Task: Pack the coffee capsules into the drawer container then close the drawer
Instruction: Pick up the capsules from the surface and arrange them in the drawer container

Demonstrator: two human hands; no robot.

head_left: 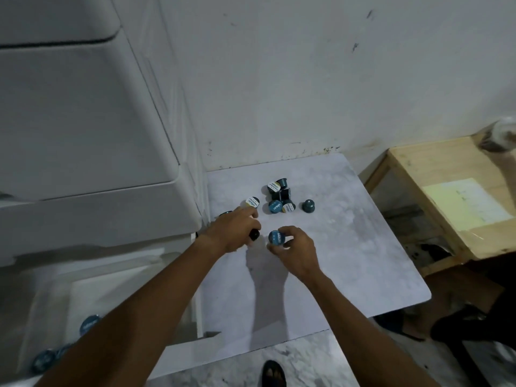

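Observation:
Several blue coffee capsules lie in a loose heap on the pale marble-look table, with one upside-down capsule apart to the right and a white-lidded capsule to the left. My left hand is closed around a dark capsule, just below the white-lidded one. My right hand pinches a blue capsule between its fingertips. The open white drawer sits at lower left, and a few blue capsules lie inside it.
A white plastic drawer unit rises at the left against the wall. A wooden crate with a paper label stands to the right of the table. A sandalled foot shows at the bottom on the marble floor.

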